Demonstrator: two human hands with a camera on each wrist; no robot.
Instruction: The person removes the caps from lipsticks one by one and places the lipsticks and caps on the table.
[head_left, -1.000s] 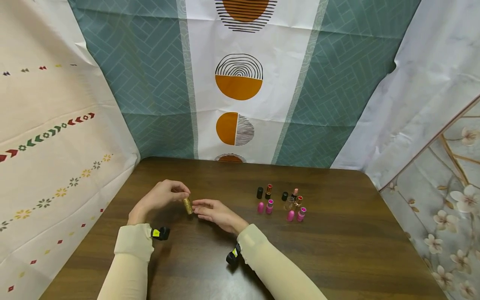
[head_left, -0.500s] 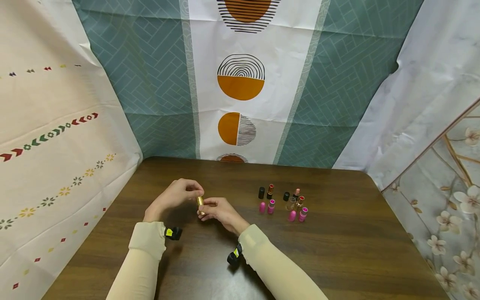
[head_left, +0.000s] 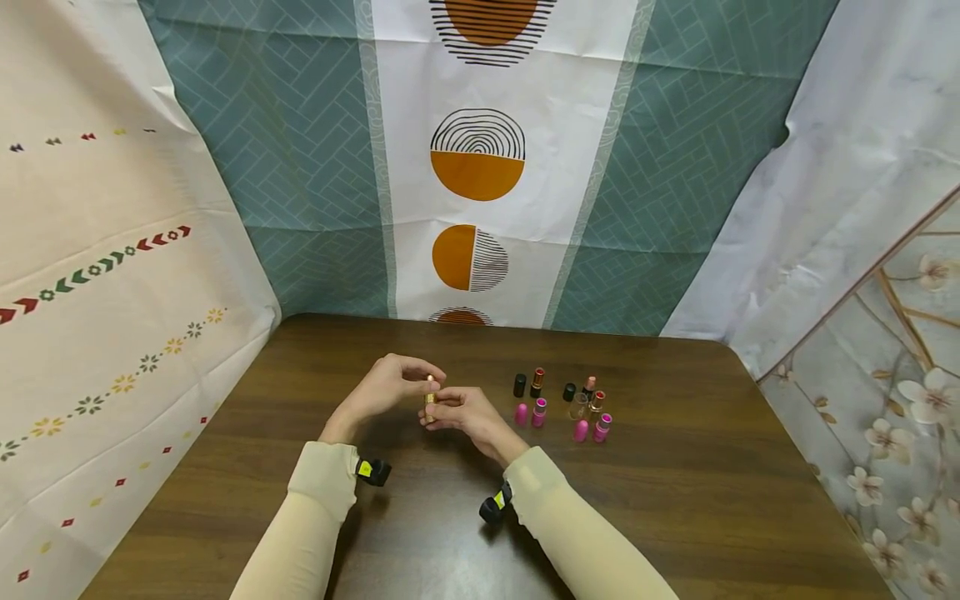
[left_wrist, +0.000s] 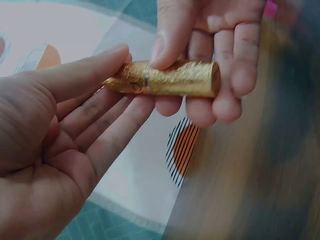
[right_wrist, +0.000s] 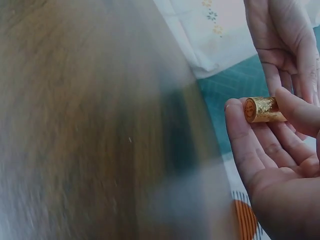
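A closed gold lipstick tube [head_left: 430,407] with a textured surface is held above the table between both hands. My left hand [head_left: 393,386] pinches its upper end between thumb and fingers. My right hand [head_left: 474,414] grips the lower part, its thumb laid across the gold side. Seen from the left wrist, the lipstick tube [left_wrist: 182,79] lies sideways, a thin seam ring showing near the right thumb. From the right wrist, the round base of the tube [right_wrist: 251,110] faces the camera, and the left hand [right_wrist: 285,40] reaches in from above.
Right of the hands stand several uncapped lipsticks beside their caps: a dark one [head_left: 537,383] with a black cap [head_left: 520,385], pink ones [head_left: 539,413] with pink caps [head_left: 521,414], and a gold one [head_left: 597,402] by a clear cap [head_left: 578,407]. Patterned cloths [head_left: 315,167] border the table.
The lipstick tube has moved right and turned more upright, carried by the left hand. The right hand, apart from it a second ago, now grips its lower part.
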